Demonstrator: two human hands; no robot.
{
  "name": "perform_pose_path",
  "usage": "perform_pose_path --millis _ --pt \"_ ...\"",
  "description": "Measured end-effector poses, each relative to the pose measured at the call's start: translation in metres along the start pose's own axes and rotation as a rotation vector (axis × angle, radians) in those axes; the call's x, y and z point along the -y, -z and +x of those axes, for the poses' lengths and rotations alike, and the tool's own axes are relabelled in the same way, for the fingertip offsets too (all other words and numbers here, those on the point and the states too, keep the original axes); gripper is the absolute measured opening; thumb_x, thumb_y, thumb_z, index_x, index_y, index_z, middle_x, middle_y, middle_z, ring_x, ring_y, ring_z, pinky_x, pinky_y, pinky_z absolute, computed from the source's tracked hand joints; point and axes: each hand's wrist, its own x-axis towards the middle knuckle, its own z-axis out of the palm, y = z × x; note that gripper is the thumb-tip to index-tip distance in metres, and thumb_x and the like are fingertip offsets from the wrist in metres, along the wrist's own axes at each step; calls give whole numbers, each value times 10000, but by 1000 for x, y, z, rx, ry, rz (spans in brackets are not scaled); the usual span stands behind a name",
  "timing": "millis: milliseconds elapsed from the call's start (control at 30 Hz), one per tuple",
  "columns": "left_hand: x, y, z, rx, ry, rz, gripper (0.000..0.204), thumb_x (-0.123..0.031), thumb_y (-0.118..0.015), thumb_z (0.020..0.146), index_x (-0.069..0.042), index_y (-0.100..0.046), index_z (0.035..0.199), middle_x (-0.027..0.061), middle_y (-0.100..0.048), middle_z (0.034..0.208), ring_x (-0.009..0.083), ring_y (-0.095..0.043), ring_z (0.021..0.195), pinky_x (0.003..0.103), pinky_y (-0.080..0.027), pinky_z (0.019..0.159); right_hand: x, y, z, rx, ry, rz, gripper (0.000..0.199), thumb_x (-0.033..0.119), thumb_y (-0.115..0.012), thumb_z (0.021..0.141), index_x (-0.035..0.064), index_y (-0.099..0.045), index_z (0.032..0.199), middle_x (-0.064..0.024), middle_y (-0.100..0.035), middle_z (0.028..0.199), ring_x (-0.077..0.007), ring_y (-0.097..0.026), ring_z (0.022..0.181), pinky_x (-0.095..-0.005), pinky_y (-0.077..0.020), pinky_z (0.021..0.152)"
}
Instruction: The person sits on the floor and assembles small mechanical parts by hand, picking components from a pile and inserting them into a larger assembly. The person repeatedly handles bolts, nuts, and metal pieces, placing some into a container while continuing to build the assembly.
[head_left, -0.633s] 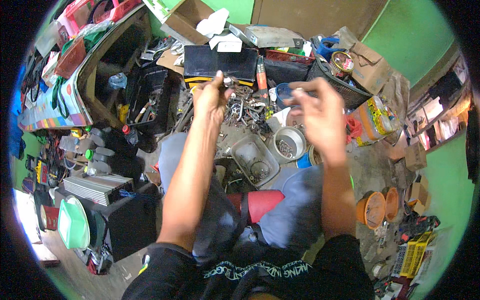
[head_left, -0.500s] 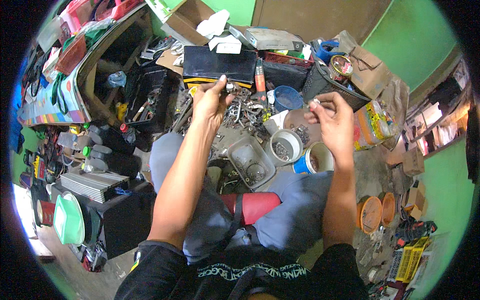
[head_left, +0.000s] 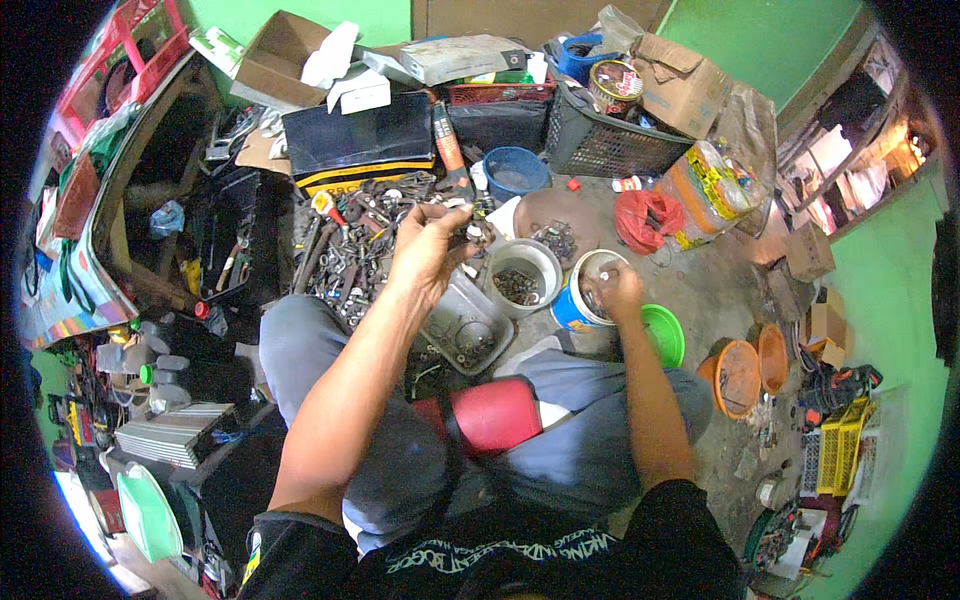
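Observation:
My left hand (head_left: 425,250) is raised above the pile of metal parts (head_left: 350,250), its fingers closed on a small metal piece (head_left: 473,233) whose exact kind does not show. At the mouth of a blue and white tub (head_left: 567,312) is my right hand (head_left: 617,292); its fingers are smeared by motion and partly inside the rim, so whether they hold anything cannot be told. Between the hands stands a whitish round tub (head_left: 548,287) with small metal pieces inside. A grey rectangular tray (head_left: 485,345) with a few small bits lies in front of my legs.
Behind the pile are a black and yellow box (head_left: 360,135), a blue bowl (head_left: 516,172) and a dark basket (head_left: 600,140). A red plastic bag (head_left: 648,222) lies to the right. Nearer are a green bowl (head_left: 664,335) and orange basins (head_left: 737,378).
My right hand has moved down and slightly left to the blue and white tub. My left hand still grips a small piece. The view has shifted to the right.

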Motion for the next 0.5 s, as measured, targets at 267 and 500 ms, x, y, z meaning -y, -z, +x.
perform_pose_path --millis 267,500 --pt "28 -30 2 110 82 78 391 -121 -645 922 11 -525 1270 119 -606 1115 223 -624 953 358 -548 738 -23 -9 -11 224 -184 -199 317 166 -771 721 7 -642 963 -253 -674 937 -421 -653 921 -506 -505 799" --pt "40 -41 0 132 129 104 193 -144 -661 921 -11 -600 1048 87 -627 981 193 -633 893 343 -571 698 -34 -18 -16 223 -211 -184 359 218 -788 731 6 -659 990 -254 -674 952 -416 -655 928 -493 -517 808"
